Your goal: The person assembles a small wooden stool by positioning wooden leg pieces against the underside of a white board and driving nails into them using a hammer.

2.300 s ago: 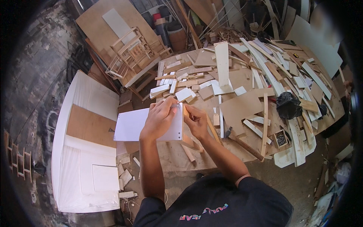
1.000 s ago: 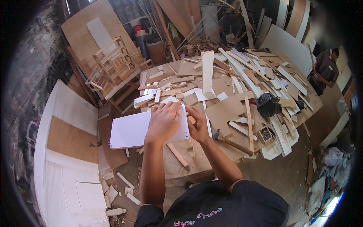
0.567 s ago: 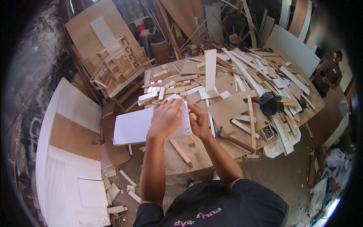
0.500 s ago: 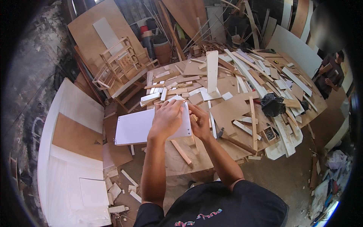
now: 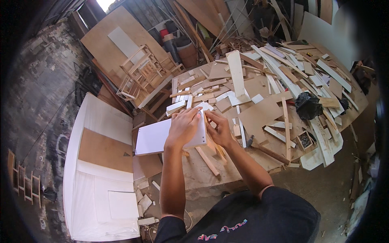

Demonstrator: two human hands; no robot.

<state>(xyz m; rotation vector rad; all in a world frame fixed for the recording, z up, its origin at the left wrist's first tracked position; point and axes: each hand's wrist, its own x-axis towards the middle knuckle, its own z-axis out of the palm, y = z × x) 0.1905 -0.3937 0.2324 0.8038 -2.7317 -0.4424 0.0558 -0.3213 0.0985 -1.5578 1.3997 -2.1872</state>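
Dim and cluttered all round, with a rough grey wall (image 5: 48, 73) along the left and a wooden bench (image 5: 194, 171) heaped with offcuts (image 5: 204, 97) ahead. Raised at the near left part of the bench, face turned up: a white panel (image 5: 156, 135). Likely to handle as stiff and fairly light, smooth enough on the face to slip under a flat palm, and apt to chip at the corners sooner than bend; probably best taken by the long edges, or at the end meeting the wooden piece (image 5: 211, 145). Flat and rectangular to look at, with a thin tan edge along the near side and small dark spots near the corners. Laid over the face towards the right end, fingers reaching to the far corner: the left hand (image 5: 183, 124); cannot tell whether closed round anything there. Curled narrowly on the wooden piece, just beside that end: the right hand (image 5: 220, 128). Scattered farther out on the bench: a hammer (image 5: 250, 141), a pale upright board (image 5: 236, 75) and a black plastic bag (image 5: 306, 106). Standing off to the left: a large white wrapped piece (image 5: 91, 198)
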